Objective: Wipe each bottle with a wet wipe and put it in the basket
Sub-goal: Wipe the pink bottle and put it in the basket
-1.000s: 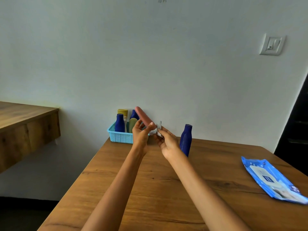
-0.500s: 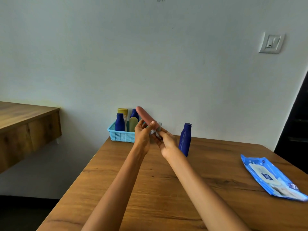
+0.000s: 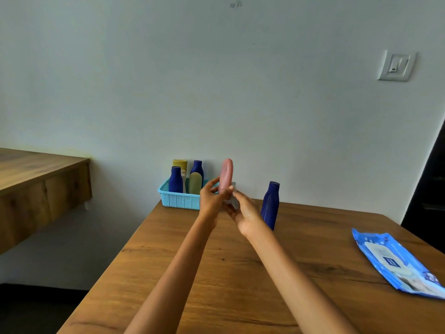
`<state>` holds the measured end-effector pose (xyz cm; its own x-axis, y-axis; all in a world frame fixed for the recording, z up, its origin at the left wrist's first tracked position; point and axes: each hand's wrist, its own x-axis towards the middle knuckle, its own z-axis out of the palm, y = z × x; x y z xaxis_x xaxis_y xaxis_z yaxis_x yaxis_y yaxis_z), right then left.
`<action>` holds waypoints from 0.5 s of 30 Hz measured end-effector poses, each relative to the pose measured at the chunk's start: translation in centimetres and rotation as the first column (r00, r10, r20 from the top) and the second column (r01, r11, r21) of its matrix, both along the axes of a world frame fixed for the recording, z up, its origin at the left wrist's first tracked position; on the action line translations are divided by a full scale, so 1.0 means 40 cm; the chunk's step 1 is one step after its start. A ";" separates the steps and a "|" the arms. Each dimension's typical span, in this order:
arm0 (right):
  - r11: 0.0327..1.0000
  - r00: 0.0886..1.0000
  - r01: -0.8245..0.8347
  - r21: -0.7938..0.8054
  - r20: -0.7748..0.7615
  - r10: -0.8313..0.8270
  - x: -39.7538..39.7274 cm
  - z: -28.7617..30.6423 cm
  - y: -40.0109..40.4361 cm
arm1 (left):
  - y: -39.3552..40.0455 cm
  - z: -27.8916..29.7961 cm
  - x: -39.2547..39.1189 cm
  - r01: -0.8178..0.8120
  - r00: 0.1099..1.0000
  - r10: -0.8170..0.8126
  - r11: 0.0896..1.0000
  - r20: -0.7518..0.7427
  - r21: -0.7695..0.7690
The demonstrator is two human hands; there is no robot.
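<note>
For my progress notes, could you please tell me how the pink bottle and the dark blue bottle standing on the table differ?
The pink plastic bottle is held up by the left hand; the dark blue plastic bottle stands untouched on the wooden table. Pink has a rounded top, blue a flat cap. Both are outside the light blue basket.

Wood-grain table (image 3: 240, 273), perforated plastic basket (image 3: 179, 200)

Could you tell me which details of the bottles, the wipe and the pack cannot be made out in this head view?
- Pink bottle: lower end hidden by the left hand.
- Wet wipe: mostly covered by the right hand.
- Basket: right end behind the hands; the bottle count is uncertain.
- Dark blue bottle: label too small to read.
- Wipes pack: cut off by the right edge.
</note>
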<state>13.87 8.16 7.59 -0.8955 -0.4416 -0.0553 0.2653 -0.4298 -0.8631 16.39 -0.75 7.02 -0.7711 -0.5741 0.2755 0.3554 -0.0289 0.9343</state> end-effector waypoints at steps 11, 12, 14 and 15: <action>0.999 1.000 0.000 0.032 0.004 0.000 -0.039 -0.007 0.036 | -0.021 0.003 0.007 0.276 0.950 -0.200 0.896 0.240 -0.347; 0.999 1.000 0.003 0.040 0.002 -0.004 -0.039 -0.006 0.037 | -0.021 0.003 0.005 0.237 0.961 -0.157 0.895 0.229 -0.377; 1.000 1.000 -0.001 0.031 0.010 0.001 -0.038 -0.002 0.039 | -0.014 0.002 -0.001 0.139 0.979 -0.059 0.894 0.195 -0.427; 1.000 1.000 -0.006 0.024 0.009 0.005 -0.038 0.003 0.040 | -0.011 0.003 -0.005 0.092 0.984 -0.012 0.891 0.178 -0.446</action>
<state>12.36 9.75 7.70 -0.8925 -0.4450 -0.0735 0.2751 -0.4079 -0.8706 16.20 -1.20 7.14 -0.8537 -0.3765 0.3599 0.2036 0.3948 0.8959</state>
